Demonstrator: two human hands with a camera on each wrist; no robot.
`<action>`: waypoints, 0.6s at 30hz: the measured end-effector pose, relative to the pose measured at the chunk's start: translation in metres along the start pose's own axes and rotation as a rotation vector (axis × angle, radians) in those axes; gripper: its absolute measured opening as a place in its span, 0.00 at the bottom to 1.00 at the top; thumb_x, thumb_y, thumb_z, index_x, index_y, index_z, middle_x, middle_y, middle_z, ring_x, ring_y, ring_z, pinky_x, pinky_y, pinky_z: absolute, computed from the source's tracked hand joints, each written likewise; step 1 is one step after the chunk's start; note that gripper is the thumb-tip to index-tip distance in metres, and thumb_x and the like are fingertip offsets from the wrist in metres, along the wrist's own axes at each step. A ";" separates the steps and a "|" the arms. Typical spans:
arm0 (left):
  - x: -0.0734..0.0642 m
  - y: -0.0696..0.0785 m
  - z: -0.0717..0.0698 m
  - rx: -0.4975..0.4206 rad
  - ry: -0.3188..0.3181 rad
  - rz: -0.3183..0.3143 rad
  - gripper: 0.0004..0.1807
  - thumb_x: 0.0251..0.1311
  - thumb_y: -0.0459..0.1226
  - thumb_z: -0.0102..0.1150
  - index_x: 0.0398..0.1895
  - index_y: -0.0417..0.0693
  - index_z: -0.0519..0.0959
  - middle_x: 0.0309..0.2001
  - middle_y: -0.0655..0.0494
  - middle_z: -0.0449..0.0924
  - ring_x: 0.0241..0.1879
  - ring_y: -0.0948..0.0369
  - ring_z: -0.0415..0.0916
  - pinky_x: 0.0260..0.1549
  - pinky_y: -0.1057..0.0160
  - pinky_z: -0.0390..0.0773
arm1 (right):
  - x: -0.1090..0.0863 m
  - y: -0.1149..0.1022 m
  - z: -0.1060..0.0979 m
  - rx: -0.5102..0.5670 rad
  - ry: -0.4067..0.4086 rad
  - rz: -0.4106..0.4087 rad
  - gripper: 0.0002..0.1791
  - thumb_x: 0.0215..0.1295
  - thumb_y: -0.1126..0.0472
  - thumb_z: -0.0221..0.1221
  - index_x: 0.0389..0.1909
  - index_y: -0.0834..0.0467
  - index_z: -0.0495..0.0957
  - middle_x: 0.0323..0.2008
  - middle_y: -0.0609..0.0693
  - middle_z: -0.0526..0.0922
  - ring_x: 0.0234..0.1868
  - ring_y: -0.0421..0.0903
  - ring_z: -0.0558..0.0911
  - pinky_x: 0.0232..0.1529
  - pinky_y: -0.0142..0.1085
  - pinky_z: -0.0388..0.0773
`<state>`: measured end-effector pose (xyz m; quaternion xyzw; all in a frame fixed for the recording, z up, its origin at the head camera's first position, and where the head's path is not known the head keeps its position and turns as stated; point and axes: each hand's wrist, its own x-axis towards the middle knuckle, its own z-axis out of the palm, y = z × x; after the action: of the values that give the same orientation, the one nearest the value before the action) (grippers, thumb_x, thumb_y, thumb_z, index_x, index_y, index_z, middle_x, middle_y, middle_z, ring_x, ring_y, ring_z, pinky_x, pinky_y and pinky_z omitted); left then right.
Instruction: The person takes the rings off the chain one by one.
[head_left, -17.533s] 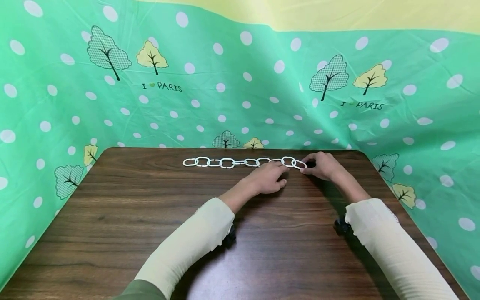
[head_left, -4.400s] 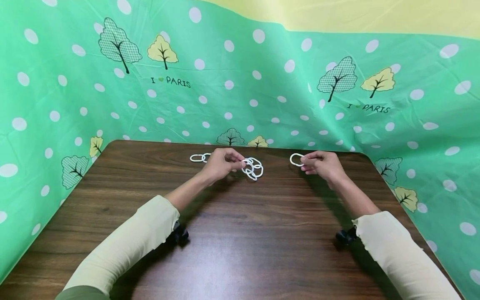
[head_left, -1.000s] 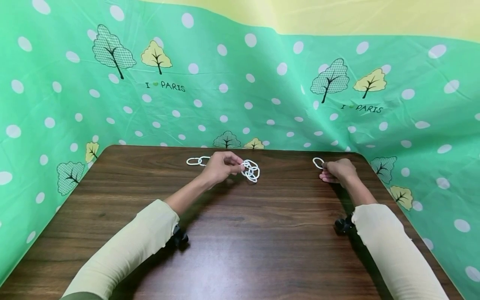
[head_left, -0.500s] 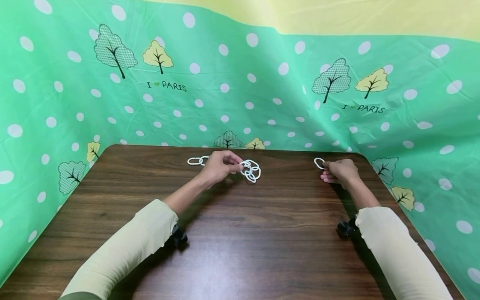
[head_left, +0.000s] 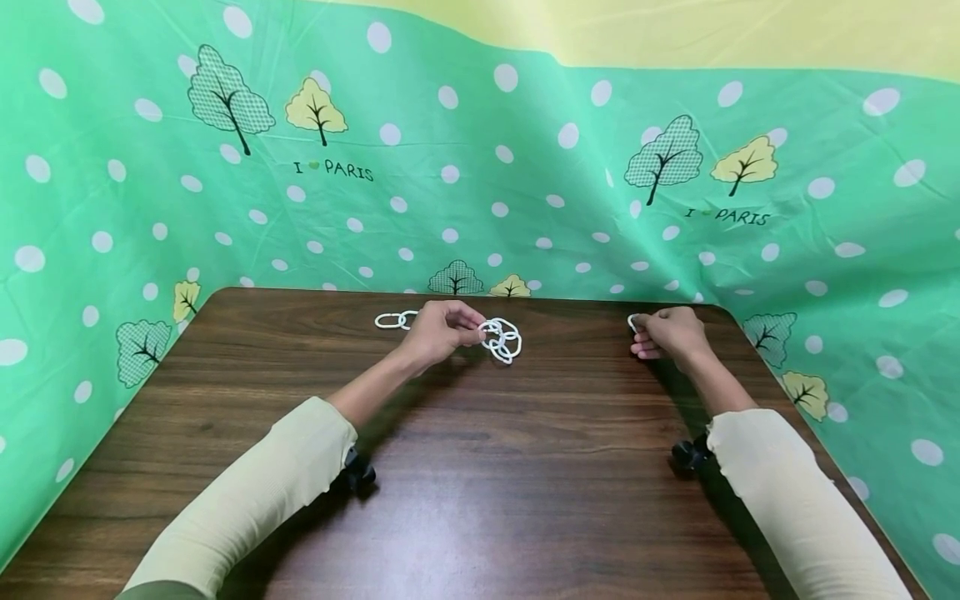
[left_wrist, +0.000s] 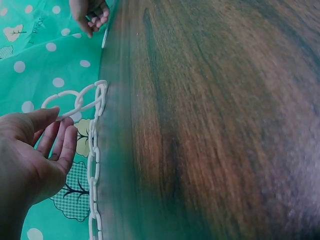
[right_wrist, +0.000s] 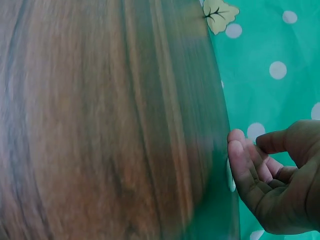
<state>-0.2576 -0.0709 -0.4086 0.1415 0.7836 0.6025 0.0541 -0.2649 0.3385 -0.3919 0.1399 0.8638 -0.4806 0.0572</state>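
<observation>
My left hand (head_left: 438,333) pinches the end link of a white plastic chain (head_left: 504,340) between thumb and fingers. In the left wrist view the held links of the chain (left_wrist: 80,100) rise off the table, while the rest lies in a line along it. In the head view the chain's left end shows beyond my left hand. My right hand (head_left: 672,335) is over a single white link (head_left: 632,321) at the far right, mostly hidden behind it. In the right wrist view, thumb and fingertips stand apart, and the loose link (right_wrist: 231,175) lies on the table beside the fingers.
The dark wood-grain table (head_left: 480,467) reaches back to a green dotted cloth (head_left: 420,208), hanging around its far and side edges. A black device (head_left: 356,473) sits under the left cuff, another black device (head_left: 688,457) under the right cuff.
The single link, part of the chain's right end earlier, was carried right and is now let go on the table. My right hand has just shifted slightly left over it. The left hand stays put.
</observation>
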 end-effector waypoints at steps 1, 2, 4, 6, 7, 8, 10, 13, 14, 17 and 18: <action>0.000 0.000 0.000 0.001 0.000 0.000 0.15 0.65 0.25 0.77 0.53 0.30 0.89 0.41 0.47 0.92 0.36 0.65 0.85 0.49 0.54 0.92 | -0.001 -0.002 0.001 -0.006 -0.003 -0.008 0.22 0.88 0.53 0.58 0.52 0.72 0.82 0.25 0.46 0.88 0.27 0.40 0.92 0.39 0.38 0.94; 0.000 0.000 -0.001 0.003 0.000 -0.001 0.15 0.65 0.25 0.78 0.53 0.30 0.89 0.41 0.47 0.92 0.36 0.64 0.85 0.48 0.57 0.91 | -0.001 -0.003 0.002 -0.013 -0.007 -0.015 0.22 0.89 0.52 0.57 0.51 0.72 0.82 0.25 0.46 0.88 0.27 0.40 0.92 0.39 0.39 0.94; 0.000 0.000 -0.001 0.003 0.000 -0.001 0.15 0.65 0.25 0.78 0.53 0.30 0.89 0.41 0.47 0.92 0.37 0.64 0.85 0.44 0.64 0.89 | -0.003 -0.006 0.004 -0.025 -0.014 -0.026 0.23 0.89 0.52 0.57 0.51 0.71 0.82 0.26 0.46 0.88 0.28 0.40 0.92 0.39 0.39 0.95; 0.000 0.000 -0.001 0.000 -0.001 0.000 0.15 0.65 0.24 0.78 0.53 0.30 0.89 0.41 0.45 0.93 0.38 0.64 0.85 0.42 0.69 0.87 | -0.004 -0.009 0.006 -0.036 -0.020 -0.035 0.23 0.89 0.51 0.56 0.52 0.72 0.82 0.27 0.46 0.88 0.29 0.40 0.92 0.40 0.40 0.95; 0.000 0.000 -0.002 -0.001 -0.002 0.002 0.14 0.65 0.24 0.78 0.53 0.30 0.89 0.42 0.44 0.93 0.38 0.65 0.85 0.41 0.71 0.86 | -0.005 -0.011 0.007 -0.043 -0.023 -0.040 0.23 0.90 0.51 0.56 0.52 0.71 0.82 0.28 0.46 0.88 0.29 0.41 0.93 0.41 0.40 0.95; 0.000 0.000 -0.002 -0.002 -0.002 0.002 0.14 0.65 0.24 0.77 0.53 0.30 0.89 0.42 0.44 0.93 0.38 0.65 0.85 0.41 0.72 0.85 | -0.006 -0.013 0.009 -0.047 -0.024 -0.043 0.24 0.90 0.51 0.56 0.52 0.72 0.82 0.28 0.46 0.88 0.30 0.41 0.93 0.42 0.41 0.95; -0.001 0.000 -0.002 -0.005 -0.003 0.004 0.14 0.65 0.24 0.77 0.53 0.29 0.89 0.43 0.42 0.93 0.38 0.65 0.85 0.41 0.72 0.85 | -0.008 -0.016 0.012 -0.051 -0.027 -0.052 0.24 0.90 0.50 0.56 0.52 0.71 0.82 0.29 0.47 0.89 0.31 0.42 0.93 0.43 0.42 0.95; -0.001 0.000 -0.002 -0.010 -0.002 0.006 0.14 0.65 0.24 0.77 0.53 0.30 0.89 0.42 0.42 0.93 0.37 0.65 0.85 0.41 0.71 0.85 | -0.010 -0.021 0.016 -0.051 -0.037 -0.067 0.24 0.90 0.50 0.57 0.51 0.71 0.82 0.29 0.47 0.89 0.31 0.43 0.94 0.44 0.44 0.95; -0.001 0.000 -0.002 -0.011 -0.001 0.006 0.14 0.65 0.24 0.77 0.52 0.30 0.89 0.42 0.43 0.93 0.37 0.65 0.85 0.41 0.71 0.86 | -0.010 -0.023 0.018 -0.049 -0.040 -0.071 0.24 0.90 0.50 0.57 0.51 0.71 0.82 0.29 0.47 0.89 0.32 0.43 0.94 0.44 0.44 0.95; -0.001 0.001 -0.002 -0.021 0.000 0.010 0.13 0.65 0.25 0.78 0.52 0.32 0.90 0.41 0.45 0.93 0.37 0.65 0.85 0.42 0.69 0.88 | -0.011 -0.027 0.023 -0.049 -0.056 -0.084 0.24 0.89 0.50 0.57 0.51 0.71 0.82 0.30 0.47 0.89 0.31 0.42 0.93 0.45 0.44 0.95; -0.001 0.001 -0.002 -0.024 0.000 0.012 0.13 0.65 0.25 0.78 0.51 0.32 0.90 0.41 0.46 0.93 0.37 0.65 0.85 0.42 0.68 0.88 | -0.011 -0.028 0.024 -0.049 -0.063 -0.088 0.24 0.89 0.50 0.57 0.52 0.71 0.82 0.30 0.47 0.89 0.31 0.42 0.93 0.44 0.43 0.95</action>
<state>-0.2566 -0.0729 -0.4074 0.1458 0.7754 0.6122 0.0522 -0.2633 0.3018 -0.3791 0.0852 0.8785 -0.4654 0.0663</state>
